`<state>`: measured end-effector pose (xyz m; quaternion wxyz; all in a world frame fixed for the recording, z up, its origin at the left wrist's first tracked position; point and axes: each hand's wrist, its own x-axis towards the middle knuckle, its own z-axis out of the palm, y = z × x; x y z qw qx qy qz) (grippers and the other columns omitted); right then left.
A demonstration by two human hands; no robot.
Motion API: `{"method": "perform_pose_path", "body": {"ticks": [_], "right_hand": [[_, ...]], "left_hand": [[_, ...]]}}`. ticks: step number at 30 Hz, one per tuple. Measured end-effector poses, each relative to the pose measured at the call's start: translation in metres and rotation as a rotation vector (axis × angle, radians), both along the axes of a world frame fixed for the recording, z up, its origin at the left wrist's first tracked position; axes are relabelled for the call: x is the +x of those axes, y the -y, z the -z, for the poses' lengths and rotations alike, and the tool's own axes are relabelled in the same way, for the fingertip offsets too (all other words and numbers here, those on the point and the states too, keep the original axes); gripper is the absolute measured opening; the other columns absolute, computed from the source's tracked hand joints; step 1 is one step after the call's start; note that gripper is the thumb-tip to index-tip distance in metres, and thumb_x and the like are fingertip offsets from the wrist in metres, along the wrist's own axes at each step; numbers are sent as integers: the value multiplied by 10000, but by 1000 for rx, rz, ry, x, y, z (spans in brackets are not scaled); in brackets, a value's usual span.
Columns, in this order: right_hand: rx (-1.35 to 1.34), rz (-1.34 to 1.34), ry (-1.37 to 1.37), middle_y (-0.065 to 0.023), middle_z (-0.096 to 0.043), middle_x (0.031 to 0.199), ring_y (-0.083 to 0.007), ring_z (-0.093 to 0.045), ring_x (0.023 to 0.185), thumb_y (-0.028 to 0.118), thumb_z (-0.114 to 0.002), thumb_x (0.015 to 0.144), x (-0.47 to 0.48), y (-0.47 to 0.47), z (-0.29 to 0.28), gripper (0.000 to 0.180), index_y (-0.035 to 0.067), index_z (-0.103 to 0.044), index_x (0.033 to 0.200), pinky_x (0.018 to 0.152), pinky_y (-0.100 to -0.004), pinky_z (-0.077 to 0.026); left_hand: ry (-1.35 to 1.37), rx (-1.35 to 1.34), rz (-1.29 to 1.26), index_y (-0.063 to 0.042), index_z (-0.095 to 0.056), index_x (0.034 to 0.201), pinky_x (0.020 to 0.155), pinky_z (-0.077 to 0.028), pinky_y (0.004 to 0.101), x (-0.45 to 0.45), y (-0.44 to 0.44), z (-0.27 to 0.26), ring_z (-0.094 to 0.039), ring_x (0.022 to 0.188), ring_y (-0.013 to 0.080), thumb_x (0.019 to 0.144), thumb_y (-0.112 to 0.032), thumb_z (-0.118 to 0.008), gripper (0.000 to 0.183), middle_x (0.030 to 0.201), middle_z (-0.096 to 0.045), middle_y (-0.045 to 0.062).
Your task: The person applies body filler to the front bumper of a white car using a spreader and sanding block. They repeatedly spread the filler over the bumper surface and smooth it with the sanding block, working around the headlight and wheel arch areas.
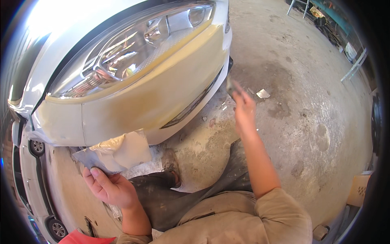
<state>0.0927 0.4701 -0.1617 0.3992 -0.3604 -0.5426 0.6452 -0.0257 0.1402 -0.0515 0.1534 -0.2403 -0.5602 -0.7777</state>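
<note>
My left hand (111, 187) grips the lower edge of a flat sheet (134, 149) that carries a mound of yellowish body filler (111, 144). Right of the car's front corner, my right hand (245, 113) is closed on a blurred putty knife or similar hand tool (232, 88), held over the floor. In front of me is a white car's bumper (137, 103), with tan filler smeared across it below the clear headlight (131, 52). The sheet is near the bumper's lower edge; whether they touch cannot be told.
A square scrap (263, 93) lies on the stained concrete floor (304, 116). Another car (36, 189) stands at the far left. A metal stand (355, 65) and a white bucket (350, 52) are at the upper right, a cardboard box (358, 190) at the lower right.
</note>
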Motion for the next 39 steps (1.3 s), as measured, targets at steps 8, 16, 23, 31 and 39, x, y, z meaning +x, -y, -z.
{"method": "perform_pose_path", "body": {"ticks": [8,16,23,31,39], "right_hand": [[-175,130,-194,-119,-666,1234,-197,-593,1134,181,-497,996,-78,-93,-9,428,-10,-609,1363,957,-332,-444],[-205,232,-188,-60,-630,884,-149,-533,851,154,-541,956,-104,-105,-16,250,-47,-689,951,769,-327,-446],[-99,305,-189,-25,-554,760,-126,-465,755,138,-528,928,-127,-107,-9,241,-37,-638,804,674,-318,-399],[-27,357,-120,-79,-584,805,-176,-509,790,164,-500,927,-150,-107,9,268,-60,-615,833,732,-360,-445],[20,298,71,-206,-715,1181,-353,-665,1085,248,-477,936,-146,-92,9,436,20,-716,1221,956,-419,-488]], "left_hand": [[10,-47,-38,52,-493,1245,871,-497,270,1,-17,-2,-609,1012,148,1081,-173,-493,279,1101,-642,109],[35,-18,-89,37,-526,1253,813,-533,250,-2,-15,-3,-648,979,135,1074,-189,-518,289,1104,-662,98],[50,19,-110,44,-531,1254,839,-534,264,-4,-5,-8,-654,991,145,1067,-181,-531,293,1120,-665,100],[58,-6,-89,61,-517,1262,922,-509,307,-4,14,-10,-626,1050,176,1089,-190,-483,307,1149,-645,133],[-8,-159,-201,45,-539,1212,807,-520,256,-9,56,7,-633,944,125,1099,-183,-463,265,1096,-641,112]]}}
